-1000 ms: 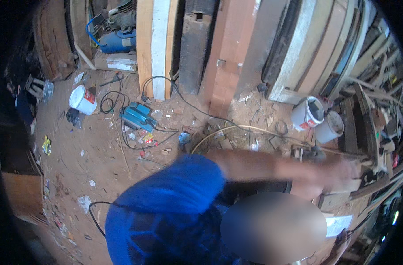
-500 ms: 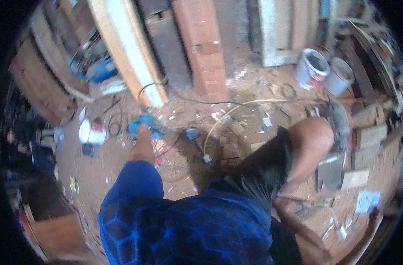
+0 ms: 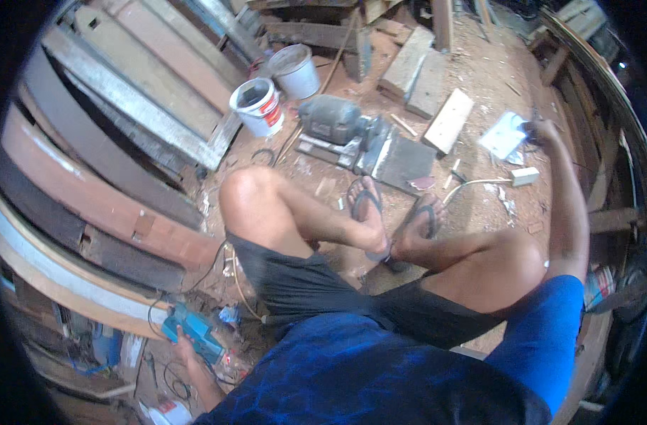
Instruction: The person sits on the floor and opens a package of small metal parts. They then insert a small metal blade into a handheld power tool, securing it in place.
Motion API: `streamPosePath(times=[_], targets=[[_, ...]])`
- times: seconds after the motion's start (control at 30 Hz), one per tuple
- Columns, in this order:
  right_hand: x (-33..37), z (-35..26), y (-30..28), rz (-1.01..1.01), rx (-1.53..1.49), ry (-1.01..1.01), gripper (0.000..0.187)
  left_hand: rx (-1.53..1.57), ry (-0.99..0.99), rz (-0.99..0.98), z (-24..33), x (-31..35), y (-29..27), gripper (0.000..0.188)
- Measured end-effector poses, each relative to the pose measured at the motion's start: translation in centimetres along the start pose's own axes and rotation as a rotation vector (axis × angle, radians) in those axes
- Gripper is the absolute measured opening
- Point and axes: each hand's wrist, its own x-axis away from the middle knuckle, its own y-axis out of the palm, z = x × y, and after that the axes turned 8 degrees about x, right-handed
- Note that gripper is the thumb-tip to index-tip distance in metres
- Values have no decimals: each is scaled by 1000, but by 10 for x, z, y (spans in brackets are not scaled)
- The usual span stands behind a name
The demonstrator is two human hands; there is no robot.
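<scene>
On the floor at the lower left, my left hand (image 3: 187, 348) is closed on the near side of a teal power tool (image 3: 197, 331), which looks like an electric planer. My right arm stretches out to the far right. There, my right hand (image 3: 542, 132) pinches the edge of a white sheet (image 3: 505, 136) with bluish print, at floor level. A white block (image 3: 525, 176) on a pale cord lies just nearer than that hand. Between my hands are my bent legs and sandalled feet (image 3: 366, 202).
Ahead of my feet sits a grey motor (image 3: 330, 119) joined to a flat metal plate (image 3: 406, 164). White buckets (image 3: 258, 106) stand behind it, near long planks (image 3: 118, 177) on the left. Wood blocks (image 3: 447, 122) lie far off. A yellowish cable (image 3: 242, 283) crosses the floor.
My view has turned to the right, bringing my feet, the motor and the right arm into fuller sight. The left hand stays at the teal tool, the right at the sheet.
</scene>
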Motion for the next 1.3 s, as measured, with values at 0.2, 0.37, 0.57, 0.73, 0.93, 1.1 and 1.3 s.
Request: streamPosePath(times=[0.2,0.37,0.57,0.73,0.93,1.1,1.3], targets=[[21,98,124,-75,-204,234,25,-48,281,-268,184,80,123,29],[40,126,126,32,-664,316,15,40,480,-589,285,107,227,26],[99,98,33,151,-451,235,22,224,467,-953,351,163,334,25],[193,-2,-28,157,-437,95,40,313,270,-1358,380,221,400,22],[259,-48,25,0,-542,-34,34,442,-122,-1710,372,306,444,29],[281,-34,163,-179,-1128,-11,57,551,-599,-1994,316,367,468,42],[333,-25,222,-157,-1878,-55,60,248,-1247,-1934,210,433,468,38]])
